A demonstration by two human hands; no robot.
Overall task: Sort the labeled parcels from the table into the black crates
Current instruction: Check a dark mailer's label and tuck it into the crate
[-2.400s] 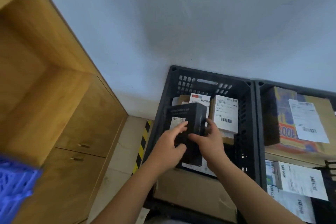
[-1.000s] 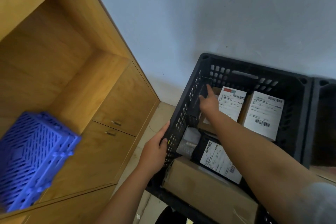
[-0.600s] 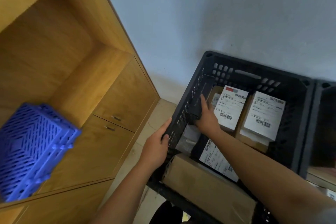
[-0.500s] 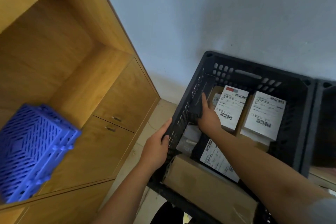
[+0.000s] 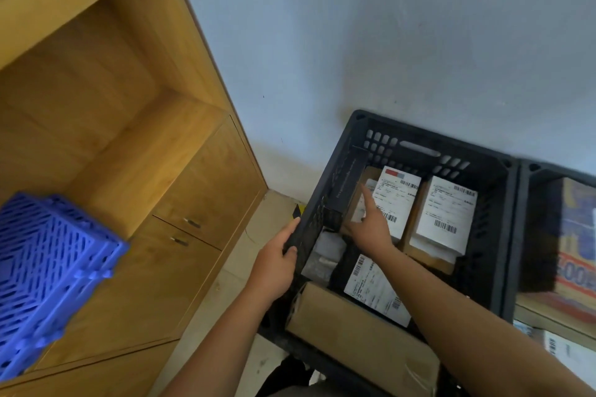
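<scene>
1. Fingers of the right hand reach loosely into the near black crate, index extended over a brown box, gripping nothing; the dark parcel stands on edge just left of them, against the crate's left wall.
2. Left hand grips the same wall's rim, thumb inside and fingers curled over the outside, apparently steadying the crate.
3. Two white-labeled boxes lie flat side by side at the far end, a third labeled parcel sits nearer, and a long plain carton spans the near end.
4. A second black crate adjoins on the right, holding a large printed box; a blue basket rests on the wooden shelf unit to the left.
5. Judging by the layout, the placing looks nearly finished: the dark parcel seems wedged upright, so a light press toward the wall should seat it.
6. Doing this well likely means withdrawing the right hand straight up, clear of the labels, so the neighbours stay flat and readable.
7. Releasing the rim last appears wise, since the crate may overhang its support, which cannot be made out.
</scene>
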